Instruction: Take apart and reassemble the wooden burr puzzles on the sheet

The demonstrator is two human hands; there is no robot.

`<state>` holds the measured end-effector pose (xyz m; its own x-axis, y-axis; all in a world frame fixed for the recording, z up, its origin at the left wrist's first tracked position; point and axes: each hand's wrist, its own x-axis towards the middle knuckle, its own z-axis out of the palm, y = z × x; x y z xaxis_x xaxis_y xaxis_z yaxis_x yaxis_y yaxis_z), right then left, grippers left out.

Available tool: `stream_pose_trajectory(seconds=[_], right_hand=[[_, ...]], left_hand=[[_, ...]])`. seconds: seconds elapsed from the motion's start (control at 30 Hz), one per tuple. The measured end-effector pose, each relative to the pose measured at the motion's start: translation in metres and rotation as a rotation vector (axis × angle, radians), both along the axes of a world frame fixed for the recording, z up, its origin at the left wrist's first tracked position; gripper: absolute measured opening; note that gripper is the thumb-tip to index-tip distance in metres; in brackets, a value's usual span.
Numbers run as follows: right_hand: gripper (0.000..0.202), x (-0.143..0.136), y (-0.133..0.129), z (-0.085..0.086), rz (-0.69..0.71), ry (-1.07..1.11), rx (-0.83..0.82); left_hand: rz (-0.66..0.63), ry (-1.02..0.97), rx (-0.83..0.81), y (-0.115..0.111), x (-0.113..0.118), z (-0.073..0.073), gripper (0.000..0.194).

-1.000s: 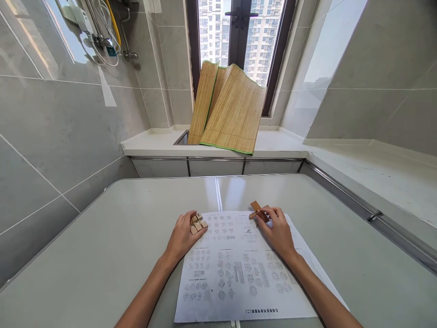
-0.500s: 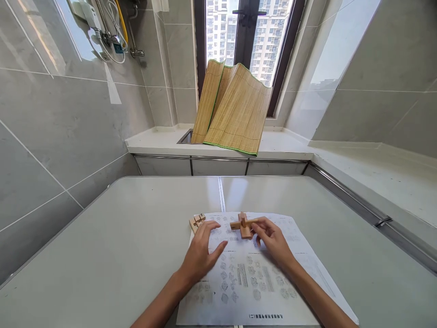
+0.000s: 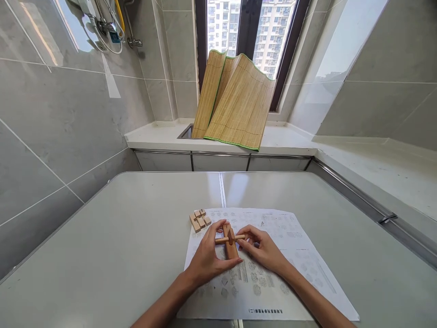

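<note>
A partly joined wooden burr puzzle is held above the printed sheet. It has a long flat wooden piece with a thinner stick crossing it and a small upright part at the middle. My left hand grips the long piece by its two ends, between fingers at the far end and thumb at the near end. My right hand pinches the right end of the crossing stick. Several pale wooden pieces lie side by side near the sheet's upper left corner, just beyond my left hand.
The sheet, printed with small diagrams, lies on a glossy white table. Behind the table runs a white ledge, where a folded bamboo mat leans before a window. Tiled walls flank both sides.
The wooden puzzle has come nearer and to the left, turned slightly. My left hand, open before, has closed on the long piece. My right hand still pinches the stick.
</note>
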<state>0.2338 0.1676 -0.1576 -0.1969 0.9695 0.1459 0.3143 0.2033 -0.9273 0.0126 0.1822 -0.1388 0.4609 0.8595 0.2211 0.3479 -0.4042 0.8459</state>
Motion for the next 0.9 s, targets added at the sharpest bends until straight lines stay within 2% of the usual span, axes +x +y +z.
stream_pose_trajectory(seconds=[0.13, 0.3, 0.6, 0.7, 0.9], right_hand=[[0.028, -0.0006, 0.0004, 0.0048, -0.014, -0.067, 0.082], [0.028, -0.0002, -0.0002, 0.007, -0.018, -0.091, 0.099], [0.025, 0.0, -0.0024, -0.0007, -0.02, -0.107, 0.174], [0.024, -0.0007, -0.0035, 0.0002, -0.027, -0.082, 0.152], [0.023, 0.0004, -0.0049, 0.0057, 0.094, 0.027, 0.047]], left_hand=[[-0.011, -0.017, 0.0, -0.0002, 0.0008, 0.0005, 0.088], [-0.023, -0.031, -0.016, 0.0001, 0.0021, 0.002, 0.085], [-0.036, -0.014, 0.002, 0.0015, 0.0003, -0.0001, 0.089], [-0.045, 0.007, 0.016, 0.0025, -0.0016, -0.001, 0.093], [-0.007, -0.008, 0.013, 0.0039, -0.0046, 0.0007, 0.098]])
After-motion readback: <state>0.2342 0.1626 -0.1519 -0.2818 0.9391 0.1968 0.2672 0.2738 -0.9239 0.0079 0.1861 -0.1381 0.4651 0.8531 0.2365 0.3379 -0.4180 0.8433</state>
